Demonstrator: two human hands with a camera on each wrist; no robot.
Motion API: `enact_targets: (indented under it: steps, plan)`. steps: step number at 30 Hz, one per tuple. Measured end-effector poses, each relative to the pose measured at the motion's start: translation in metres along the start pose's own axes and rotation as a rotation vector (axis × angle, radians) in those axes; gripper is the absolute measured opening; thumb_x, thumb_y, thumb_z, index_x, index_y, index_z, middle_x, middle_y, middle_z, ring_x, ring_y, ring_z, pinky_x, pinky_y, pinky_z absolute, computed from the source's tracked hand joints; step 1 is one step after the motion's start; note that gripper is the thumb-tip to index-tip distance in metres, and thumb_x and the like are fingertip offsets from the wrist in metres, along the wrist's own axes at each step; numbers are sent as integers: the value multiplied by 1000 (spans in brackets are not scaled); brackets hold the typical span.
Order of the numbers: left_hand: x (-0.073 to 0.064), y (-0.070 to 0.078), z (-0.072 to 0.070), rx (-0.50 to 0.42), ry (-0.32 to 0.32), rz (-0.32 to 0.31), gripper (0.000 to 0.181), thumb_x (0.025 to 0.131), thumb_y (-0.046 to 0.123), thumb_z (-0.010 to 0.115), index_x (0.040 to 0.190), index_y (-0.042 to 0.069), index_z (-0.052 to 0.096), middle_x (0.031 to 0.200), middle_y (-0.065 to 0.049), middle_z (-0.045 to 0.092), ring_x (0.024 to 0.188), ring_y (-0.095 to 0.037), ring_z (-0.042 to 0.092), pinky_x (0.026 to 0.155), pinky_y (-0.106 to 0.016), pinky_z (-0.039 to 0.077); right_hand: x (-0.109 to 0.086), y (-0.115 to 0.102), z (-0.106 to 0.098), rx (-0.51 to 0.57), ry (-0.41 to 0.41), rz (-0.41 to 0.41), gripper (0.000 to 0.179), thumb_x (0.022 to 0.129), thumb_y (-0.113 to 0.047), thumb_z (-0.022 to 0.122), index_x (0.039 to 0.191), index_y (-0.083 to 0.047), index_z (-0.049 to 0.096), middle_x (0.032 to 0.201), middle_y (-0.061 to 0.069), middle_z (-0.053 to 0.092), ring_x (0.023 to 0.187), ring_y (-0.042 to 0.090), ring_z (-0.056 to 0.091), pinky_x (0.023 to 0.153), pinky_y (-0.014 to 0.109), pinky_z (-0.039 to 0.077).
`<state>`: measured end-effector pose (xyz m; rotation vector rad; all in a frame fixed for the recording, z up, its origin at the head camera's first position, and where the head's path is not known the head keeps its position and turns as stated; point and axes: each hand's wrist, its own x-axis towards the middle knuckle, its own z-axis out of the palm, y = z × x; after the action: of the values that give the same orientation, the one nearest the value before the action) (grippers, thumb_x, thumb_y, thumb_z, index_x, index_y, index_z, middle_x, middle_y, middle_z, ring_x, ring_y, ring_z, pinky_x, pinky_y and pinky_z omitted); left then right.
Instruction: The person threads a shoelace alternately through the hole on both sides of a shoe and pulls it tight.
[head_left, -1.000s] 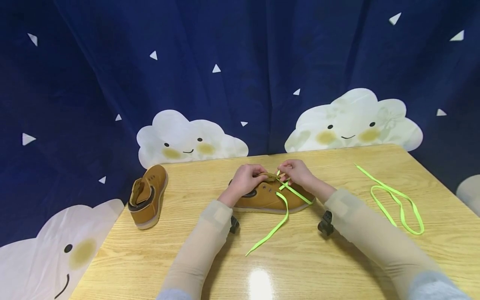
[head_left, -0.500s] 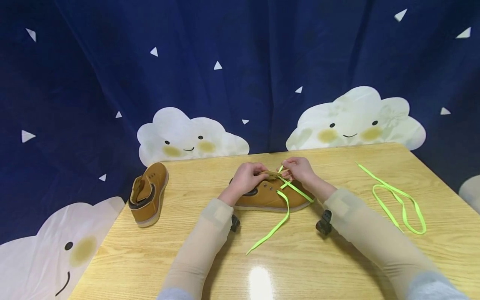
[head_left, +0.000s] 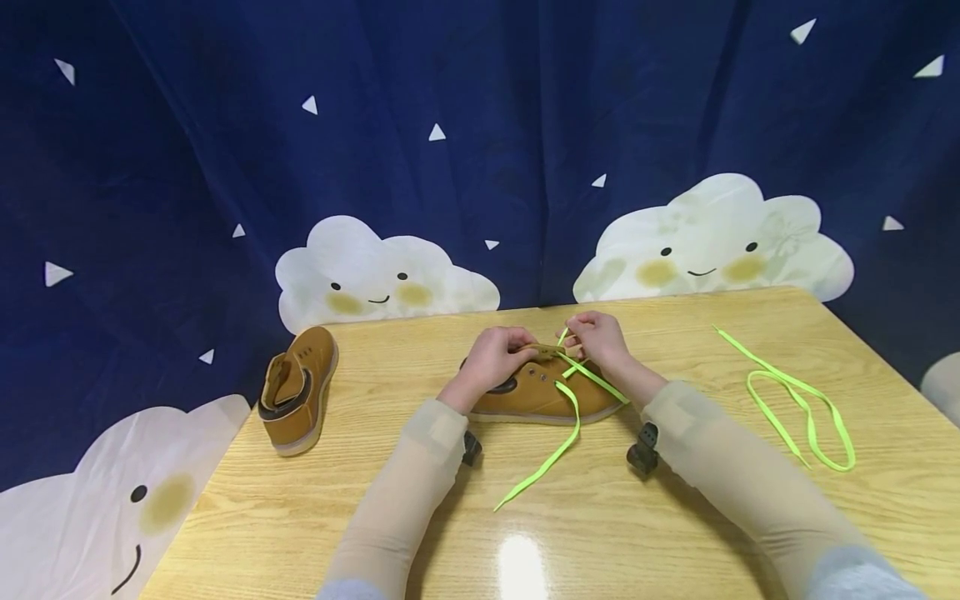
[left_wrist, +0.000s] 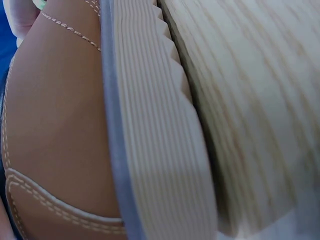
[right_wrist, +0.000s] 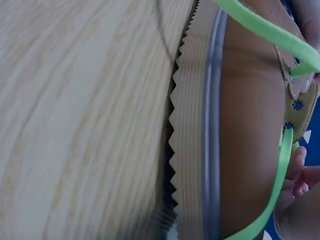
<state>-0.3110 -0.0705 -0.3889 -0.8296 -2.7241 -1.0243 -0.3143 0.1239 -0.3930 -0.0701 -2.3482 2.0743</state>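
A brown shoe [head_left: 525, 403] stands on the table, toe to the right, with a bright green shoelace [head_left: 537, 475] partly threaded through it. One lace end trails over the near side onto the table. At the shoe's opening, my left hand [head_left: 495, 362] pinches the raised far eyelet flap [right_wrist: 302, 111]. My right hand [head_left: 600, 342] pinches the other lace end, just above that flap. Another stretch of lace runs from an eyelet across the toe in the right wrist view. The left wrist view mostly shows the shoe's stitched side and ridged sole [left_wrist: 155, 125]; left fingertips are hidden there.
A second brown shoe [head_left: 300, 392], without a lace, stands at the table's left. A loose green shoelace [head_left: 813, 392] lies looped on the right. Behind the wooden table [head_left: 637, 533] hangs a dark blue curtain [head_left: 480, 167] with white clouds.
My right hand has risen slightly away from the flap, and more green lace shows between flap and fingers. My left hand keeps its hold on the flap.
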Motion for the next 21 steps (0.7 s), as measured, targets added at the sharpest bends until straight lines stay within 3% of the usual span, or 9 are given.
enact_targets:
  steps: [5, 10, 13, 18, 21]
  plan:
    - [0, -1, -2, -18, 20, 8, 9, 90, 17, 71, 95, 11, 75, 93, 1, 72, 89, -12, 68, 80, -23, 50, 2, -1, -4, -114, -70, -92, 21, 103, -10, 48, 108, 9, 54, 104, 26, 68, 65, 7, 61, 53, 20, 46]
    - [1, -2, -3, -9, 19, 24, 8, 90, 16, 71, 95, 11, 75, 92, 1, 72, 88, -11, 67, 80, -23, 50, 3, 1, -12, -342, -165, -240, 19, 103, -8, 47, 103, 10, 55, 94, 22, 68, 75, 26, 68, 62, 29, 52]
    - [1, -2, -3, -1, 11, 21, 8, 91, 16, 71, 94, 11, 75, 92, 1, 72, 88, -11, 67, 80, -23, 50, 5, 7, -18, -411, -213, -310, 17, 101, -4, 51, 100, 12, 57, 90, 23, 66, 77, 35, 68, 68, 35, 55]
    - [1, -2, -1, -10, 4, 11, 8, 90, 15, 71, 95, 9, 75, 92, 0, 73, 88, -12, 68, 80, -23, 50, 8, 14, -33, -460, -294, -324, 25, 101, -10, 54, 107, 13, 61, 93, 24, 68, 82, 34, 66, 75, 39, 54]
    - [1, -1, 0, -14, 5, 9, 8, 90, 15, 71, 95, 10, 75, 92, 0, 73, 88, -12, 68, 80, -23, 50, 7, 12, -45, -560, -345, -326, 28, 100, -13, 56, 111, 11, 64, 98, 20, 69, 88, 31, 65, 77, 38, 51]
